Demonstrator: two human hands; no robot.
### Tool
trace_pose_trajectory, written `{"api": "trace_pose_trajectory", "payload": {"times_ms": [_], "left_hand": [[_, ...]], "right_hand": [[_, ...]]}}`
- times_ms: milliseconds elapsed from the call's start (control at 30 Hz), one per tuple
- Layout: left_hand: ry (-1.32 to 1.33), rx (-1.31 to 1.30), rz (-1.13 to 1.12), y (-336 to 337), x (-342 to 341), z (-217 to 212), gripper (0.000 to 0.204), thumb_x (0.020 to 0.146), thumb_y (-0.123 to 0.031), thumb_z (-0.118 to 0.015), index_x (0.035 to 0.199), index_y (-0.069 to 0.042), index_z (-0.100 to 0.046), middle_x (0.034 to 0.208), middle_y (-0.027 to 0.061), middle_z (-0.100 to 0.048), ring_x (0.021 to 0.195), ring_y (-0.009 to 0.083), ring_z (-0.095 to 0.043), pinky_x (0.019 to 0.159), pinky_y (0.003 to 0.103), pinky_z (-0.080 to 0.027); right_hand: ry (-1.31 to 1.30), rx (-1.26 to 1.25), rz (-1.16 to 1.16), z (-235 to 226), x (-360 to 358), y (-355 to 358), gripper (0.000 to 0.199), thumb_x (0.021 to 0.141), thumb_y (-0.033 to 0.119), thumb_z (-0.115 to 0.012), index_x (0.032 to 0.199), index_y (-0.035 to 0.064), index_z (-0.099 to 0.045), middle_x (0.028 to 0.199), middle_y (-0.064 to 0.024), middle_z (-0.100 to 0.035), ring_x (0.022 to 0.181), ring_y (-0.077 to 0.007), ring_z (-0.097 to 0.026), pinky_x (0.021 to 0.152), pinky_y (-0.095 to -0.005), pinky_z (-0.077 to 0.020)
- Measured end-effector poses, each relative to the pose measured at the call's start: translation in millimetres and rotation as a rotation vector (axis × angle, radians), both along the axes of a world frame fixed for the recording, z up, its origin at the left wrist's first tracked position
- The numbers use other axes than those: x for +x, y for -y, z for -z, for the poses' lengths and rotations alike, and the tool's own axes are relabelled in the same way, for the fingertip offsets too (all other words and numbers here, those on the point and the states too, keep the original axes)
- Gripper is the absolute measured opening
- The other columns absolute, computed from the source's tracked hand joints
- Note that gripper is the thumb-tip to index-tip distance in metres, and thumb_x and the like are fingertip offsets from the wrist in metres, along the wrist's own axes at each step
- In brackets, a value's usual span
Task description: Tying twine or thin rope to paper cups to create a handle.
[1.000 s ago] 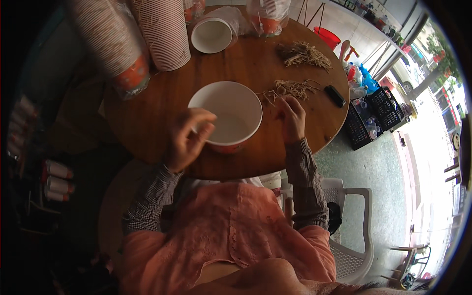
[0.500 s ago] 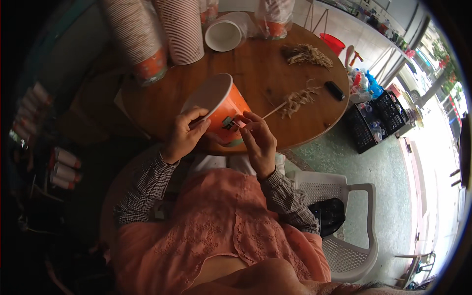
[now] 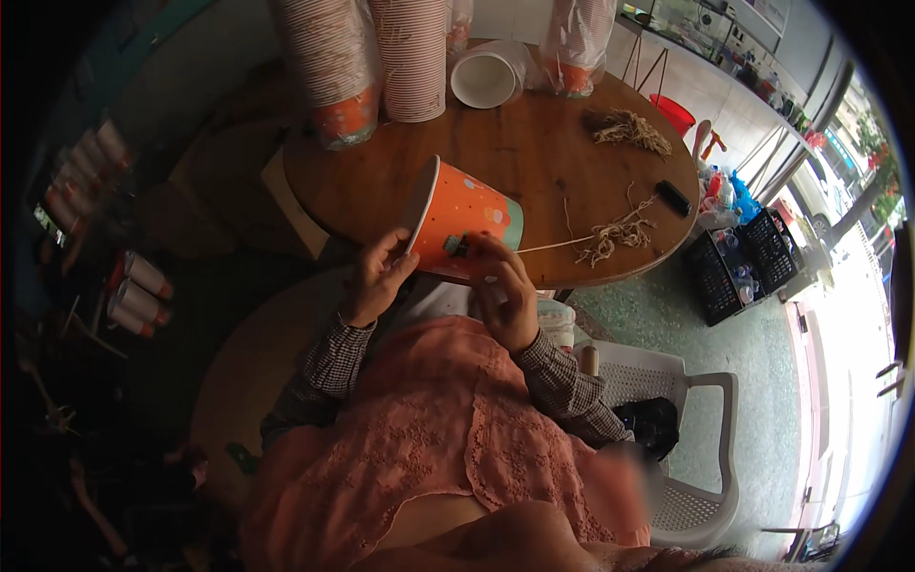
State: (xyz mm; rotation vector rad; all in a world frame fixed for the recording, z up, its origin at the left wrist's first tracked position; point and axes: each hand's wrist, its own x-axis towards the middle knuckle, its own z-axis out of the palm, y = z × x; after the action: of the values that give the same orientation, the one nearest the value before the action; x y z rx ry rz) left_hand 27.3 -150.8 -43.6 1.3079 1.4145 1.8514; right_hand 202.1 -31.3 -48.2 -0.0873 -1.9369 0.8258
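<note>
An orange paper bucket with a white rim and a green band near its base is tilted on its side in front of me, at the table's near edge. My left hand grips it at the rim, thumb outside and fingers at the opening. Against the bucket's printed side, my right hand has its fingers curled, dark and partly blurred. A thin string runs from behind those fingers to a loose tangle of string on the table. The fingertips' hold is partly hidden.
Tall stacks of paper buckets stand at the back of the round wooden table, beside one lying sideways. A string bundle and a black object lie right. A white chair and black crate are beyond.
The bucket has tipped further, its opening turning left and its base right. My right hand's fingers have curled over more. The string on the table is pulled straighter, and the whole view has shifted.
</note>
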Motion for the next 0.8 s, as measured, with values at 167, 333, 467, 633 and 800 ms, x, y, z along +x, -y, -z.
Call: {"api": "trace_pose_trajectory", "payload": {"times_ms": [167,333,467,633,800], "left_hand": [[-0.599,0.081,-0.298,-3,-29,51,0.019,0.083,0.004,-0.054,0.1,-0.001,-0.062,0.097,0.0115,-0.065,0.091,0.021,-0.063,0.08,0.031,-0.049],[-0.791,0.112,-0.402,-19,-63,96,0.027,0.076,0.008,-0.052,0.099,-0.001,-0.062,0.1,0.0171,-0.064,0.094,0.033,-0.062,0.08,0.038,-0.049],[-0.95,-0.201,-0.266,-23,-80,108,0.027,0.078,0.004,-0.051,0.103,0.001,-0.06,0.103,0.0208,-0.062,0.1,0.0349,-0.06,0.083,0.039,-0.048],[-0.783,-0.177,-0.25,-15,-90,111,0.023,0.083,-0.001,-0.049,0.104,-0.001,-0.059,0.098,0.0154,-0.064,0.089,0.0287,-0.062,0.078,0.034,-0.049],[0.177,0.013,-0.236,-13,-43,27,0.037,0.096,-0.033,-0.049,0.11,0.0,-0.058,0.096,0.0013,-0.06,0.084,0.0086,-0.056,0.074,0.024,-0.048]], "right_hand": [[-0.002,-0.072,0.154,8,3,-25,0.007,0.082,0.004,-0.059,0.088,0.0004,-0.058,0.128,-0.0197,-0.052,0.124,-0.0356,-0.046,0.102,-0.0401,-0.0354],[0.054,0.084,0.095,29,-8,-27,0.011,0.08,0.001,-0.058,0.09,-0.001,-0.055,0.132,-0.0196,-0.05,0.129,-0.0346,-0.041,0.102,-0.0412,-0.0365],[0.148,0.2,0.122,39,-19,-16,0.018,0.08,0.0,-0.057,0.097,-0.0038,-0.055,0.133,-0.0187,-0.047,0.129,-0.0349,-0.04,0.102,-0.0428,-0.0366],[0.19,0.206,0.09,49,-20,-19,0.016,0.078,-0.001,-0.057,0.094,-0.0041,-0.054,0.134,-0.0192,-0.046,0.13,-0.0353,-0.039,0.103,-0.0423,-0.0362],[0.194,0.171,0.082,51,-17,-20,0.01,0.078,-0.002,-0.056,0.088,-0.0034,-0.054,0.134,-0.0202,-0.046,0.13,-0.0368,-0.037,0.103,-0.043,-0.0358]]}}
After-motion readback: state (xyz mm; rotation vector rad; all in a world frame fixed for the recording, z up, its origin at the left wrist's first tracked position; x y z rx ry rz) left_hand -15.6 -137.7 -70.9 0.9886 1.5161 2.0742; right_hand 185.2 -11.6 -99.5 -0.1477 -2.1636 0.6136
